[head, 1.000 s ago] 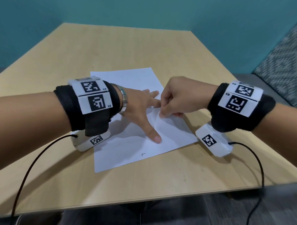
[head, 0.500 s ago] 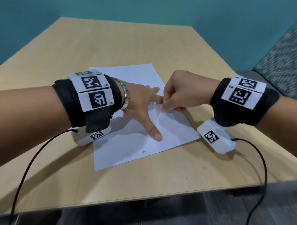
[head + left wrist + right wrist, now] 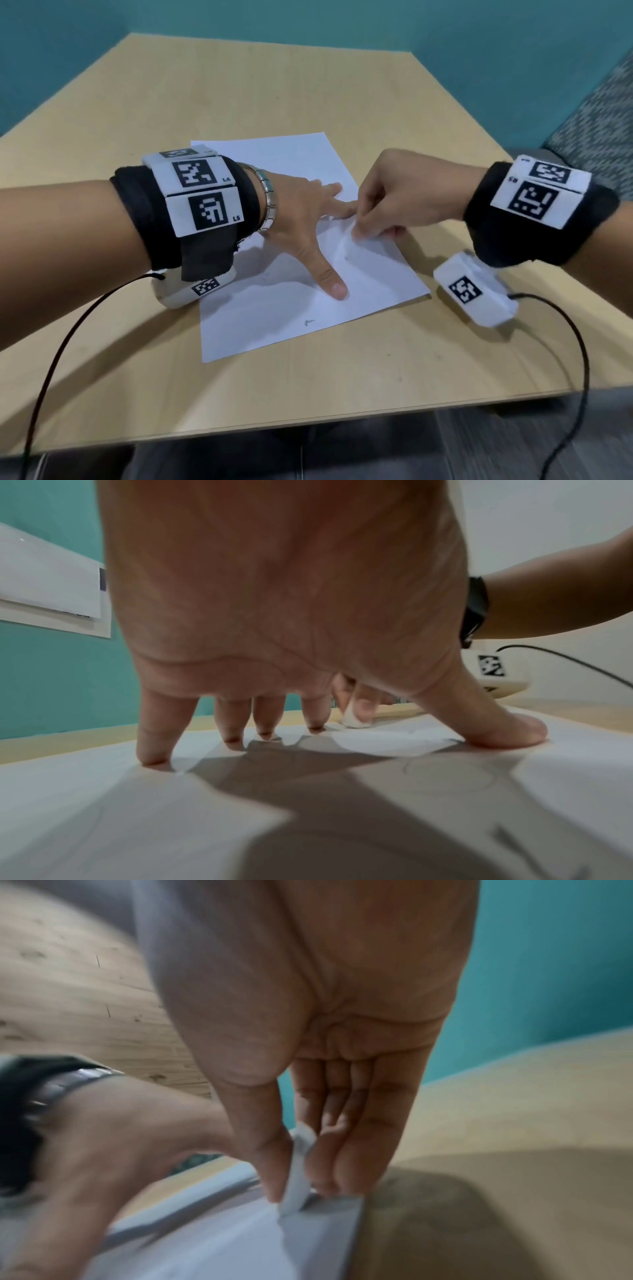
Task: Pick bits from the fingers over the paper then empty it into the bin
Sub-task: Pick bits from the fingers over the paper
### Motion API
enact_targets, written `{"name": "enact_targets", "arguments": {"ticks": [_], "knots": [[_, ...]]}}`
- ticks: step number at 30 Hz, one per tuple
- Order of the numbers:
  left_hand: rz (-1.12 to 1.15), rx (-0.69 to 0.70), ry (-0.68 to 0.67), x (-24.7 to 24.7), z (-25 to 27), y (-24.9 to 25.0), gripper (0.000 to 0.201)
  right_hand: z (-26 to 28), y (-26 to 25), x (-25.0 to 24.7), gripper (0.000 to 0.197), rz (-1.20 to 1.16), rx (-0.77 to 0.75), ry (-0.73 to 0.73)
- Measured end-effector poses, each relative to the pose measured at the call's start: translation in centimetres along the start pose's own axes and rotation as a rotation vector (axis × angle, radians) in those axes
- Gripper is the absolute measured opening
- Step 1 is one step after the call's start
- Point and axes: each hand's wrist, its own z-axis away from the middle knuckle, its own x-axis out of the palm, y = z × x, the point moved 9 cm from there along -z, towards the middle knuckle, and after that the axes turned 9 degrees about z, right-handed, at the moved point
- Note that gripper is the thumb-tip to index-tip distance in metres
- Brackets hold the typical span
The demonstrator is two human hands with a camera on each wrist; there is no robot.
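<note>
A white sheet of paper (image 3: pixel 274 318) lies on the wooden table (image 3: pixel 308 85). My left hand (image 3: pixel 308 226) rests on it with straight, spread fingers and the thumb pointing toward me; in the left wrist view the fingertips (image 3: pixel 152 756) touch the paper (image 3: pixel 137 818). My right hand (image 3: pixel 359 229) is just beyond the left index fingertip. Its thumb and fingers pinch a small white piece (image 3: pixel 296 1177) whose lower end touches the paper (image 3: pixel 240 1245). The same white piece (image 3: pixel 356 721) shows under the right thumb in the left wrist view. I cannot tell what the piece is.
Teal walls stand behind the table. A grey patterned seat (image 3: pixel 596 120) is at the right. The table's front edge (image 3: pixel 308 425) is close to me, with dark floor below. Black cables (image 3: pixel 61 349) trail from both wrist units.
My right hand's pinch has slid slightly toward me, off the left index fingertip and down onto the paper. The left hand stays spread in place.
</note>
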Motion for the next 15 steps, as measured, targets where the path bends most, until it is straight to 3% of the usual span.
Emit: {"name": "enact_targets", "arguments": {"ticks": [2, 5, 9, 13, 15], "knots": [[-0.001, -0.004, -0.002, 0.1, 0.0, -0.1, 0.122, 0.0, 0.2, -0.1, 0.014, -0.008, 0.000, 0.026], [0.020, 0.015, 0.009, -0.1, 0.0, 0.0, 0.113, 0.7, -1.4, 1.8, 0.014, -0.015, -0.065, -0.091], [-0.020, -0.028, -0.003, 0.1, 0.0, -0.1, 0.126, -0.3, 0.7, -0.8, 0.017, 0.042, 0.016, 0.076], [0.002, -0.029, -0.008, 0.0, 0.2, -0.1, 0.120, 0.6, -0.7, 1.6, 0.014, 0.015, -0.064, -0.077], [-0.011, -0.041, -0.016, 0.1, 0.1, -0.1, 0.126, 0.1, 0.5, 0.1, 0.015, 0.014, -0.004, 0.003]]}}
